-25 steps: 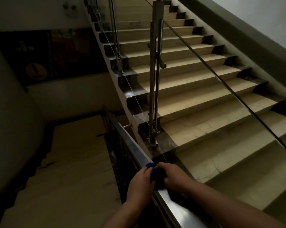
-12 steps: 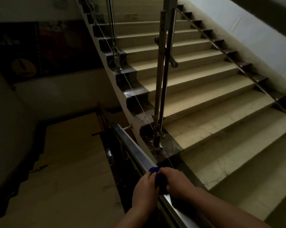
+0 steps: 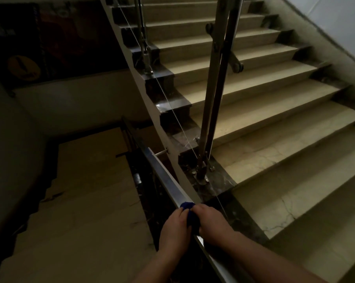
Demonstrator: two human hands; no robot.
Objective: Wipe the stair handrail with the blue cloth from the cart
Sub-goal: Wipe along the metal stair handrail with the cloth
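Blue cloth [image 3: 188,206] on steel handrail [image 3: 166,180], left hand [image 3: 173,227] and right hand [image 3: 212,223] each with grip curled round it. Barely advanced since a second ago; rail ahead likely unwiped.

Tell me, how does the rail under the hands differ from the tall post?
The rail slopes down and away; the post stands nearly upright. The left hand and right hand hold a blue cloth on the rail; no hand touches the post. Both are shiny metal.
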